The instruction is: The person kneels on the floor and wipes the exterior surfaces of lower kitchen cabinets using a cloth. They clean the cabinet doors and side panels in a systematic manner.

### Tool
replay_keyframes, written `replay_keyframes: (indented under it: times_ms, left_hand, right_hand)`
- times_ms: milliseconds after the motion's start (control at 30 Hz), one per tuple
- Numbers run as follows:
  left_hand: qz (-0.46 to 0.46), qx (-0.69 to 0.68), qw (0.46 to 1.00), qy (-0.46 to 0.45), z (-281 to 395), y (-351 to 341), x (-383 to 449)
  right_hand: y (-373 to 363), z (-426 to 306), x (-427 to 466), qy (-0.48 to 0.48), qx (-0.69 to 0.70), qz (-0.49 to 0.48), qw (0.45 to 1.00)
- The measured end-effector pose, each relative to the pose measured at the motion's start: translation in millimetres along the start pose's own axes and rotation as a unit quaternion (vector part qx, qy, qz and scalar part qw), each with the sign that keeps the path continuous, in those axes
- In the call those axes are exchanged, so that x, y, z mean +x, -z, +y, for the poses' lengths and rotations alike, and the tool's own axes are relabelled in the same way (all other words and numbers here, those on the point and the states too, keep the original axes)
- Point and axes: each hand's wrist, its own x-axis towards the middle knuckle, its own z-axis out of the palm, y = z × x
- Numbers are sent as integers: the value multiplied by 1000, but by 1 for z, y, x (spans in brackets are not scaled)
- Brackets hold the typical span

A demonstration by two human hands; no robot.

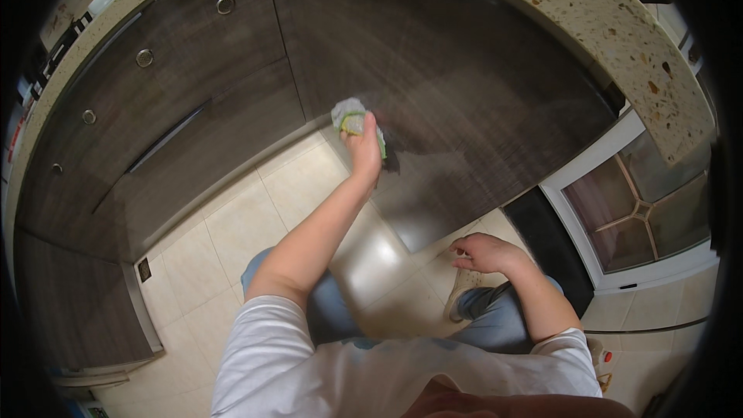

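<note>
My left hand [364, 151] reaches forward with a folded cloth [349, 111], whitish with green and yellow edging, gripped under the thumb. The cloth is against the dark wood-grain cabinet panel [464, 75], low down near the inner corner. A dark patch shows on the panel beside that hand. Over by my right knee, my right hand [487, 252] hangs with its fingers loosely bent and apart, holding nothing.
Dark drawer fronts [191, 93] with round metal fittings run along the left. A speckled stone countertop [633, 35] overhangs the panel. Pale floor tiles [232, 244] lie below me. At right stands a white-framed glass door [633, 203] beside a black strip [545, 244].
</note>
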Motion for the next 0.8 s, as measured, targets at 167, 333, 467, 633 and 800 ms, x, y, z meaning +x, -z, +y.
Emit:
replay_keyframes:
  times_ms: [167,333,467,633,800]
  left_hand:
    - [-31,25,999,32,-3,3,-23]
    - [-32,85,988,-124,27,-7,-54]
    - [-40,0,987,-156,43,-7,-30]
    - [24,42,991,-128,30,-7,7]
    - [13,16,999,-25,-32,8,42]
  right_hand:
    - [3,-4,-3,-3,-4,17,1000]
    - [2,-3,-1,-4,-19,11,1000]
    - [-1,-2,-1,15,-13,26,999]
    - [0,-3,-6,7,-2,19,1000]
    - [0,1,-12,2,-5,9,1000]
